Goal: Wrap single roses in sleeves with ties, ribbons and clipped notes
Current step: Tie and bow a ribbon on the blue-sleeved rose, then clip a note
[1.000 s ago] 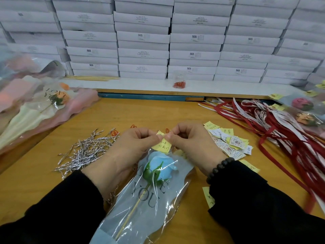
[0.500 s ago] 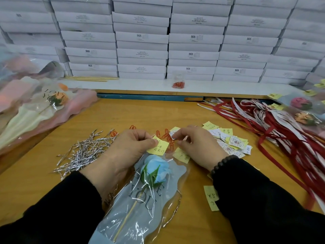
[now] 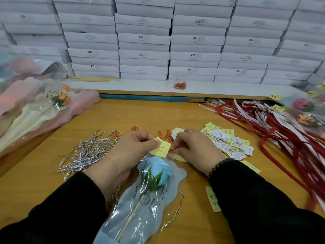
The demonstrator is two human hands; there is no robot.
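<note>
A blue rose [image 3: 158, 170] lies in a clear blue sleeve [image 3: 147, 215] printed "LOVE YOU", its top pointing away from me. My left hand [image 3: 130, 152] pinches a yellow handwritten note [image 3: 161, 147] at the sleeve's top edge. Just to the right, my right hand [image 3: 195, 150] has its fingers curled and pinches a small red paper clip [image 3: 171, 149] beside the note. A silver tie [image 3: 175, 210] lies loose along the sleeve's right side.
Silver twist ties [image 3: 88, 152] are heaped on the left, and loose red clips [image 3: 165, 134] lie beyond my hands. Notes and round labels [image 3: 228, 143] are piled on the right, beside red and white ribbons [image 3: 281, 129]. Empty sleeves [image 3: 35, 106] are stacked far left. White boxes [image 3: 144, 55] wall the back.
My right hand let go of the note, reached to the loose clips and came back beside the note with a red clip. The left hand kept hold of the note.
</note>
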